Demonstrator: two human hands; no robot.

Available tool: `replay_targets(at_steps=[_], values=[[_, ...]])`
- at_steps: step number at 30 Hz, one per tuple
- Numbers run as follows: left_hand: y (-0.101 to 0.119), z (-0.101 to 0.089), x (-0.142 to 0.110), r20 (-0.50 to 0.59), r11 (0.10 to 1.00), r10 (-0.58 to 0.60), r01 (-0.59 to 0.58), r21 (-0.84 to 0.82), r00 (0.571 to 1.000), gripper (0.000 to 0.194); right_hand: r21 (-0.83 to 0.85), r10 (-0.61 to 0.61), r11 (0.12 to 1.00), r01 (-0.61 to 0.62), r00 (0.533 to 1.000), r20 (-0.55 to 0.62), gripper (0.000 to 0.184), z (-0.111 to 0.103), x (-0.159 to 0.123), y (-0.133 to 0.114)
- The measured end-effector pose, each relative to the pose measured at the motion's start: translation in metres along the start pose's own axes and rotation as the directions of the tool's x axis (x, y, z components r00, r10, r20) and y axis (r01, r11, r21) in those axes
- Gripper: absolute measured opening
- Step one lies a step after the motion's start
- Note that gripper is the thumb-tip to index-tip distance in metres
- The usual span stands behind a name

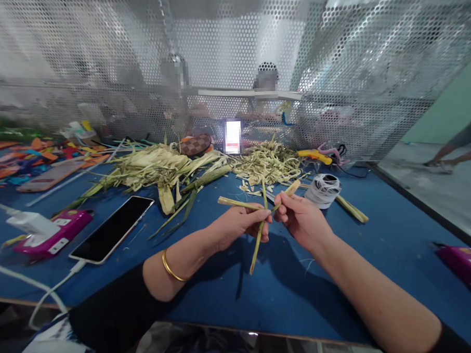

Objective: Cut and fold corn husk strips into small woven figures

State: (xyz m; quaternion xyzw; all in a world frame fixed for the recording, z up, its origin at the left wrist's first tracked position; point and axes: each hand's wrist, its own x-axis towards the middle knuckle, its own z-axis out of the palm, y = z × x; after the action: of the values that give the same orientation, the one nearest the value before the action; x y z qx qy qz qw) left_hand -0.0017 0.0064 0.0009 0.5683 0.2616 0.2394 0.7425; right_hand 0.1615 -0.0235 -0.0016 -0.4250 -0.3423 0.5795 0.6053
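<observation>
Crossed strips of dried leaf [256, 251], yellow-green and narrow, are held above the blue table between my two hands. My left hand [248, 220], with a gold bangle on its wrist, pinches them where they cross, thumb on top. One strip slants down toward me, and another end points out to the left. My right hand [299, 215] is closed on a folded strip end [293, 188] that sticks up past the fingers. Just behind the right hand stands a spool of white string [324, 190]. What lies inside the curled fingers is partly hidden.
Piles of dried leaves [153, 167] and shredded scraps [268, 162] lie at the back. A charging phone [113, 228] and a purple power strip [58, 233] are on the left. Yellow-handled cutters [315, 156] lie back right. A perforated metal screen [222, 47] borders the table.
</observation>
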Motion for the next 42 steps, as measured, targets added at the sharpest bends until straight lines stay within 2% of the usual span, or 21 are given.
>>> replay_targets(at_steps=[4, 7, 10, 13, 15, 19, 21, 23, 26, 28, 33, 38, 40, 42], values=[[-0.001, -0.001, 0.001, 0.002, 1.0, 0.004, -0.004, -0.009, 1.0, 0.04, 0.063, -0.002, 0.998, 0.005, 0.999, -0.05, 0.028, 0.003, 0.001, 0.001], [-0.004, -0.001, 0.001, -0.039, 0.996, 0.072, -0.074, -0.054, 0.997, 0.037, 0.054, -0.063, 0.996, 0.065, 0.997, -0.036, 0.026, 0.0, 0.001, -0.003], [-0.005, -0.002, 0.001, -0.069, 0.988, 0.13, -0.135, -0.079, 0.989, 0.038, -0.05, -0.12, 0.992, 0.12, 0.993, 0.002, 0.027, -0.004, 0.002, -0.009], [-0.004, -0.003, 0.004, -0.153, 0.984, 0.124, -0.141, -0.104, 0.98, 0.041, -0.257, -0.164, 0.952, 0.167, 0.986, 0.034, 0.034, -0.007, 0.001, -0.009], [-0.005, -0.004, 0.006, -0.223, 0.983, 0.113, -0.142, -0.119, 0.968, 0.043, -0.429, -0.172, 0.882, 0.193, 0.981, 0.086, 0.033, -0.006, 0.001, -0.006], [-0.006, -0.004, 0.009, -0.329, 0.981, 0.117, -0.161, -0.111, 0.937, 0.039, -0.693, -0.128, 0.675, 0.255, 0.965, 0.231, 0.022, -0.003, -0.003, 0.003], [-0.004, -0.005, 0.009, -0.336, 0.983, 0.105, -0.148, -0.107, 0.936, 0.032, -0.778, -0.13, 0.559, 0.287, 0.957, 0.259, 0.017, -0.003, -0.004, 0.004], [0.001, -0.008, 0.008, -0.308, 0.985, 0.058, -0.105, -0.14, 0.949, 0.025, -0.848, -0.198, 0.399, 0.349, 0.936, 0.292, 0.023, -0.004, -0.005, 0.002], [0.009, -0.012, 0.005, -0.225, 0.976, -0.041, -0.009, -0.219, 0.973, 0.026, -0.882, -0.306, 0.151, 0.447, 0.869, 0.388, 0.025, -0.009, -0.003, -0.001], [0.01, -0.012, 0.004, -0.221, 0.982, -0.064, 0.022, -0.188, 0.973, 0.03, -0.878, -0.31, 0.059, 0.475, 0.845, 0.436, 0.024, -0.011, -0.002, -0.001], [0.004, -0.008, 0.004, -0.318, 0.998, -0.017, -0.004, -0.065, 0.948, 0.028, -0.875, -0.277, -0.148, 0.46, 0.83, 0.484, 0.025, -0.011, -0.001, 0.004], [0.001, -0.006, 0.008, -0.38, 0.994, 0.034, 0.008, 0.109, 0.925, 0.009, -0.881, -0.257, -0.233, 0.411, 0.848, 0.464, 0.028, -0.003, -0.011, -0.001], [0.002, -0.006, 0.008, -0.398, 0.986, 0.04, 0.029, 0.167, 0.917, 0.007, -0.89, -0.251, -0.207, 0.406, 0.858, 0.449, 0.028, 0.0, -0.017, -0.006], [0.004, -0.004, 0.007, -0.398, 0.983, 0.043, 0.034, 0.183, 0.916, 0.006, -0.911, -0.237, -0.121, 0.394, 0.88, 0.412, 0.028, 0.003, -0.02, -0.01]])
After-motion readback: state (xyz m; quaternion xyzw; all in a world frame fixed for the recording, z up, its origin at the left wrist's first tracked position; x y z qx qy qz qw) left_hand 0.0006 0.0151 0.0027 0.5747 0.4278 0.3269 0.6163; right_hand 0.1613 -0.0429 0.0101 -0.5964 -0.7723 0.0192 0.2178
